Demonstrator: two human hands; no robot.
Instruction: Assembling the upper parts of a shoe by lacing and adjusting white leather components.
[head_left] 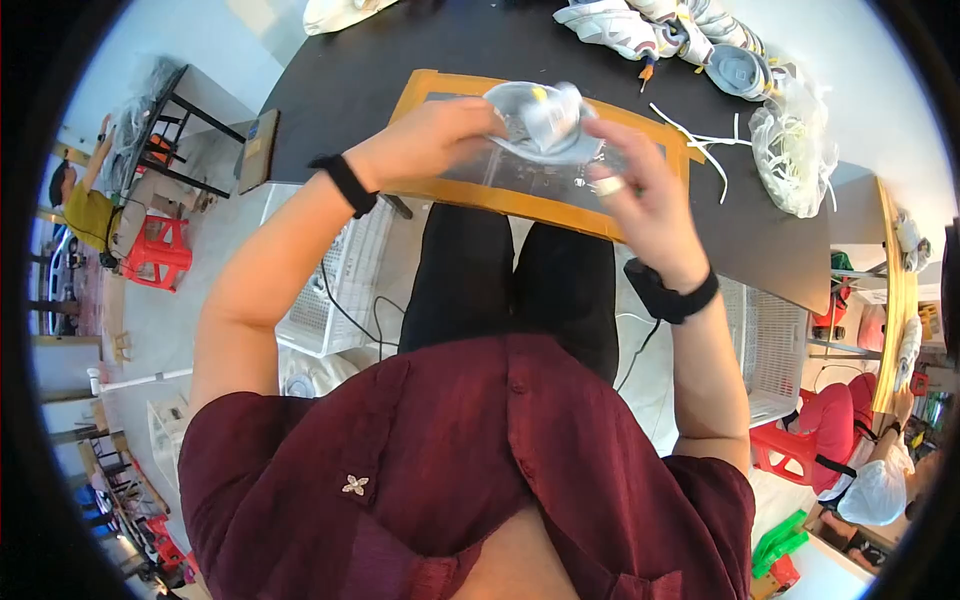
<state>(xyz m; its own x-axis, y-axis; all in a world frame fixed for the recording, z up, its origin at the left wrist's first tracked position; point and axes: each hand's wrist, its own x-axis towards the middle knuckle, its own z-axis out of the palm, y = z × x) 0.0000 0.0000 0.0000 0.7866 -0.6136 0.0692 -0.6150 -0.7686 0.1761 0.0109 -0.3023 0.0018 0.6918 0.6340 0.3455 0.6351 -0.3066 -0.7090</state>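
A white and grey sneaker [545, 150], smeared by motion, is held above the framed mat [440, 188] on the table. My left hand [440, 140] is closed on its left side, its fingertips partly hidden at the shoe's edge. On the other side, my right hand [645, 190] has its fingers and thumb apart, close to the shoe's right end. Blur hides whether those fingers touch it. Something small and pale shows at the right thumb; I cannot tell what. The mat is clear-topped with an orange-tan taped border.
Several sneakers [690, 40] line the table's far right. Loose white laces [708, 150] lie beside a clear bag of laces [792, 150]. White plastic crates [335, 265] flank my legs below the dark table [450, 40]. Other people sit at far left and right, near red stools [160, 250].
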